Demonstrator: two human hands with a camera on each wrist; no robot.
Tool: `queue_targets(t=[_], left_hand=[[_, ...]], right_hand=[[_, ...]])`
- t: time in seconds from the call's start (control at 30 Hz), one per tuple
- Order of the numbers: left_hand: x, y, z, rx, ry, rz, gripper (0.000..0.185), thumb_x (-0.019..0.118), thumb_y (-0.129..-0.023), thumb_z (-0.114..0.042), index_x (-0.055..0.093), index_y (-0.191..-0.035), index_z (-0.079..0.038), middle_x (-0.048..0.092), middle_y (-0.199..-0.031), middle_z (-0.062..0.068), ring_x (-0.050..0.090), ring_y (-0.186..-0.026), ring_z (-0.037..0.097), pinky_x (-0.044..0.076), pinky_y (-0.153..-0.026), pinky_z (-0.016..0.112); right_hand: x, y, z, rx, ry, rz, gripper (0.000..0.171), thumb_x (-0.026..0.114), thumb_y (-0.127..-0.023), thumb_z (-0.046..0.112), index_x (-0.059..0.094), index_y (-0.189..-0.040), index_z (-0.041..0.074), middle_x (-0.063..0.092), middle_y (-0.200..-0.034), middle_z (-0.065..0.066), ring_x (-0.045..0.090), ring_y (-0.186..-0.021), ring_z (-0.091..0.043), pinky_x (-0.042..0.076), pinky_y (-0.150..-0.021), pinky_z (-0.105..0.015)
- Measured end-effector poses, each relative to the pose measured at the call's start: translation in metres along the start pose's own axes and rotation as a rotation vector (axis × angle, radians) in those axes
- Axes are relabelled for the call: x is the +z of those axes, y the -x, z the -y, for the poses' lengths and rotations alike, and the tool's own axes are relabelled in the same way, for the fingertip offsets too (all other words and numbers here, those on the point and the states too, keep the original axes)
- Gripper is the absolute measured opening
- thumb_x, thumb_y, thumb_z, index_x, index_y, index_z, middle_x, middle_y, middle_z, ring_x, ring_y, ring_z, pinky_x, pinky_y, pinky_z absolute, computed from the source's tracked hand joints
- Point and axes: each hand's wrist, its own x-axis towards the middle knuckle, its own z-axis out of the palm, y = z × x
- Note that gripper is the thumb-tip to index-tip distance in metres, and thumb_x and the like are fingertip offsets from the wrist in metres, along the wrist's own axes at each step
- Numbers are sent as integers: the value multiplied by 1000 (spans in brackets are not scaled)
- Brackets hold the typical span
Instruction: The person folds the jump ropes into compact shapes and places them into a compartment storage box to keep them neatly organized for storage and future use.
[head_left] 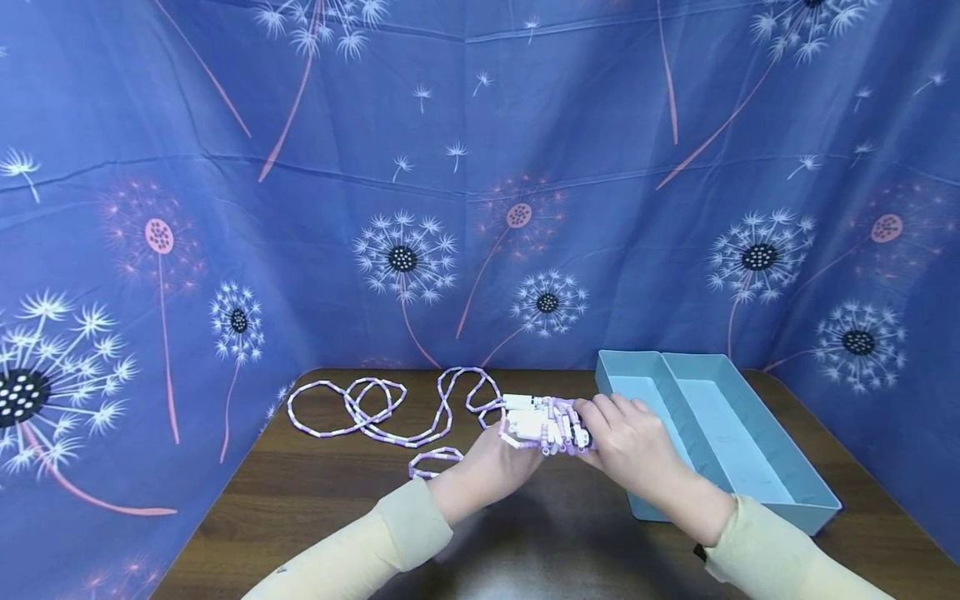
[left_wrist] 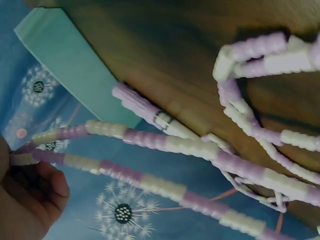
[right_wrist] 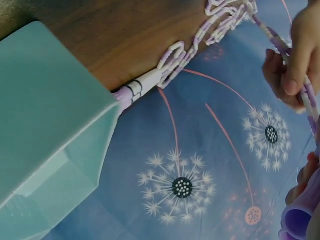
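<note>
A purple-and-white beaded jump rope (head_left: 551, 425) is gathered in folded strands between my two hands. My left hand (head_left: 498, 458) holds the bundle from its left side. My right hand (head_left: 630, 437) grips its right end, its fingers over the strands. In the right wrist view, a purple tube-shaped handle end (right_wrist: 297, 217) shows by the right fingers, and my left hand (right_wrist: 300, 65) pinches the beaded strand. Two parallel strands (left_wrist: 150, 140) cross the left wrist view. Another beaded rope (head_left: 405, 437) lies looped on the table, its white-and-purple handle (left_wrist: 155, 115) beside the bin.
A teal bin (head_left: 817, 500) with two long compartments stands on the right of the brown wooden table (head_left: 300, 508). A small separate-looking rope loop (head_left: 435, 454) lies near the left forearm. Behind the table hangs a blue dandelion-print cloth (head_left: 480, 250).
</note>
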Motion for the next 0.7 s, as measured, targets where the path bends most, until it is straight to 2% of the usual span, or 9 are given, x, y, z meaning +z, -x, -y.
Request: queue_targets(t=[0.03,0.13,0.27,0.33,0.43,0.57,0.7], left_hand=[[1,0,-1,-14,0,-21,21,66,-83,-23,60,-101,-14,60,-93,-7,59,-89,5,49,-81,21],[2,2,-5,21,-131,-64,20,62,-81,-23,63,-98,-12,62,-90,-6,60,-85,7,51,-74,23],[0,5,-7,63,-201,-91,12,61,-79,-21,68,-86,-15,65,-83,-7,60,-78,7,51,-64,24],[-2,5,-8,59,-193,-66,8,62,-80,-23,69,-81,-19,64,-78,-9,59,-75,6,49,-59,23],[-6,6,-10,37,-199,-3,11,61,-82,-28,65,-73,-22,59,-67,-11,56,-63,5,43,-50,22],[-13,6,-14,-21,-105,74,17,60,-86,-33,61,-78,-18,56,-66,-9,54,-58,6,41,-49,21],[-18,7,-20,-28,-44,87,17,57,-88,-30,58,-80,-16,54,-64,-7,52,-57,8,38,-48,22]], right_hand=[[1,0,-1,8,10,-1,48,35,-97,40,60,-90,-1,54,-70,-10,46,-54,-25,34,-43,-36],[2,1,-2,22,26,5,43,42,-92,37,60,-92,-2,54,-70,-11,46,-54,-26,34,-43,-37],[2,2,-3,37,24,24,42,55,-76,34,60,-94,-3,54,-71,-12,45,-55,-27,34,-44,-37],[2,3,-3,34,30,45,44,57,-71,34,59,-95,-3,55,-72,-12,46,-56,-28,34,-44,-37],[2,4,-4,33,43,64,45,59,-71,34,59,-95,-3,55,-72,-12,47,-55,-28,33,-44,-36],[5,4,-6,73,68,76,43,56,-75,35,59,-94,-4,55,-69,-12,47,-52,-28,34,-42,-37],[6,5,-10,98,90,92,44,54,-76,37,59,-92,-4,56,-68,-13,48,-52,-30,34,-41,-38]])
